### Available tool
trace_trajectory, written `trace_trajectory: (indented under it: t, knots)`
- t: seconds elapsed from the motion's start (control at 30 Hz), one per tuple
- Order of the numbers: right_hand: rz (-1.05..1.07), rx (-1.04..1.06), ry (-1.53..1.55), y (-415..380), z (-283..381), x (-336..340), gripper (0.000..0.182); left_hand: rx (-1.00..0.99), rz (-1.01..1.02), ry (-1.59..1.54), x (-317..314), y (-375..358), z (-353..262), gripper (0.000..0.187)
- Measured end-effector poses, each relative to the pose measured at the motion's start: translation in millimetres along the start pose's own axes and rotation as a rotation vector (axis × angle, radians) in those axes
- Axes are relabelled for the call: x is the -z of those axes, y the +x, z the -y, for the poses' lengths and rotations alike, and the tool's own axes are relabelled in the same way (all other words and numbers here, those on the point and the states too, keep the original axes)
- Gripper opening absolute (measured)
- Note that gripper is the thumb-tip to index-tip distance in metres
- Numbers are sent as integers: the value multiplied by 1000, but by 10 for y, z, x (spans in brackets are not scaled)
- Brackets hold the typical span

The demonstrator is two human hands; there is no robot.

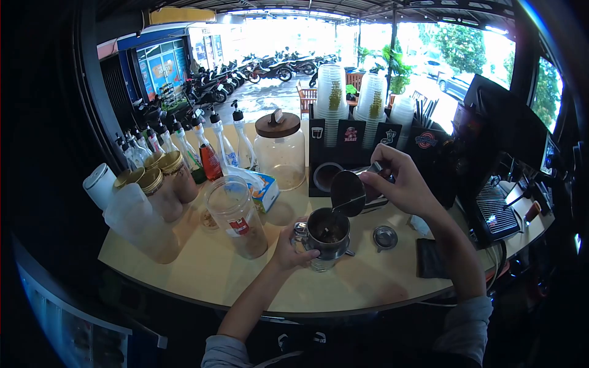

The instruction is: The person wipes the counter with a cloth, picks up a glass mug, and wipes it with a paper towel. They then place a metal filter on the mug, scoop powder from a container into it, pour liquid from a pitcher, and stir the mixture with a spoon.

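- Your left hand [287, 248] sits nearest you, fingers curled round the side of the metal drip filter [328, 230], which stands on a small glass [320, 262] on the pale counter [202, 270]. The grip looks closed and snug on the filter's wall.
- Treat that stack as top-heavy: thin, stiff metal over glass, smooth-sided, and likely warm. It should be light, but the glass below would break if it tipped, so hold low on the wall, as you do now, and steady it there.
- That filter stands upright, mouth up, its long axis vertical; dark contents show inside.
- Just right of it, a round metal lid [385, 237] lies flat on the counter, apart from the glass.
- Your right hand [399, 184] is clamped on the small metal pitcher [351, 191], fingers wrapped round its far side. I cannot see whether a handle is in the grip.
- Expect the pitcher to be rigid and slick, heavier as far as it is full; a firm wrap behind its body suits it best.
- It is tipped steeply, mouth facing you and down, spout aimed left-and-down at the filter; a thin stream runs from spout to filter. Its long axis lies near horizontal, running away from you.
- Farther left stands a clear plastic jar [236, 216]; behind, a big jar with a wooden lid [279, 150].
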State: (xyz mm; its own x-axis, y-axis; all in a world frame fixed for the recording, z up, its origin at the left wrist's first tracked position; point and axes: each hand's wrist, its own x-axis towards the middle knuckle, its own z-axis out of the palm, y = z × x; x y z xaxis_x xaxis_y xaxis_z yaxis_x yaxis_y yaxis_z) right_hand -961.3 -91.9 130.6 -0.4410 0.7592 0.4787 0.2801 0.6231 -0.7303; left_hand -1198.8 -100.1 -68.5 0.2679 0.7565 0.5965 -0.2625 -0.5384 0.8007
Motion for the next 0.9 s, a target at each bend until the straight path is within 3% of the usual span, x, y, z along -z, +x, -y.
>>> trace_trajectory:
  t: [0.9]
  knots:
    - [-16, 85, -149, 178, -93, -113, 27, -4, -6, -12, -6, 11, 19, 75]
